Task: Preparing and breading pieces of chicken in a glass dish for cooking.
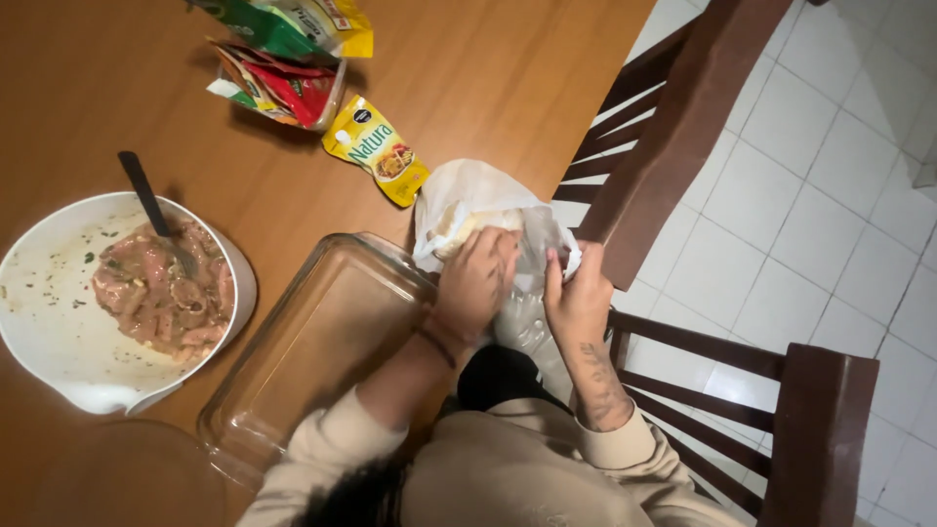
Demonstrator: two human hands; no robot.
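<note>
A thin translucent plastic bag (468, 200) with pale food inside sits at the table's right edge. My left hand (476, 283) is closed on the bag's near side, fingers gripping the plastic. My right hand (578, 298) pinches the bag's right edge, wrist tattooed. An empty clear glass baking dish (322, 351) lies just left of my left hand. Farther left stands a white bowl (49, 312) holding raw marinated meat strips (161, 293) with a black-handled utensil (146, 200) stuck in them.
A yellow sauce pouch (376, 148) lies beyond the bag, with a red packet (283, 88) and a green-yellow packet (293, 21) farther back on the brown wooden table (107, 98). Dark wooden chairs (683, 117) stand at the right over a white tiled floor (839, 195).
</note>
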